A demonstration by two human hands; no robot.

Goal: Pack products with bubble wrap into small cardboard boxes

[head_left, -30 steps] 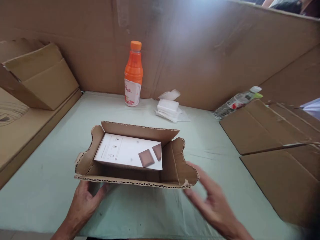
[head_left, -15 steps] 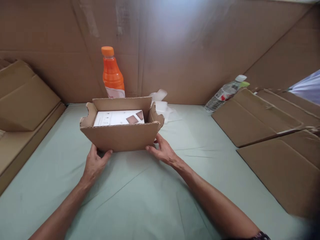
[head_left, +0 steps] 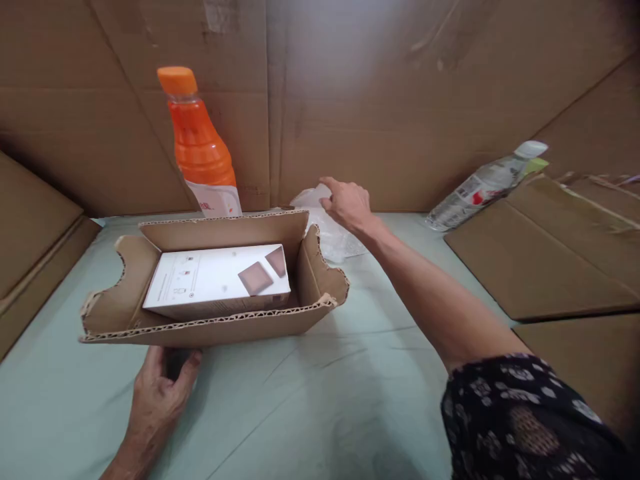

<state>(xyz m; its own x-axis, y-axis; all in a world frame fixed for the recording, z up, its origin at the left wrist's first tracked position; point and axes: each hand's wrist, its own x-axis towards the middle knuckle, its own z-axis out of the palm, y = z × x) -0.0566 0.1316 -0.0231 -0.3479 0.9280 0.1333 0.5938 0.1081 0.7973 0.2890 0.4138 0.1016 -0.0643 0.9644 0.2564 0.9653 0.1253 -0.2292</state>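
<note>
An open-topped cardboard box (head_left: 280,328) with notched end flaps stands in front of me. Inside it lies a white printed carton (head_left: 210,277) with brown squares pictured on its top. At the box's near left side is my left hand (head_left: 157,393), thumb and index finger apart, their tips against the underside of the near wall and partly hidden. Beyond the box's right end, my right hand (head_left: 350,203) hovers at a crumpled clear plastic wrapping (head_left: 333,237), index finger stretched out and thumb apart. Whether its fingertips touch the plastic I cannot tell.
An orange drink bottle (head_left: 203,150) stands behind the box, near the cardboard back wall (head_left: 390,113). To the right, a clear water bottle (head_left: 480,193) leans beside cardboard flaps (head_left: 560,253). A large carton (head_left: 35,227) borders the left. Pale green cloth (head_left: 300,420) covers the surface.
My right hand has left the box and reached forward to the plastic wrapping. The left hand stays at the box. The box appears larger and nearer in the view.
</note>
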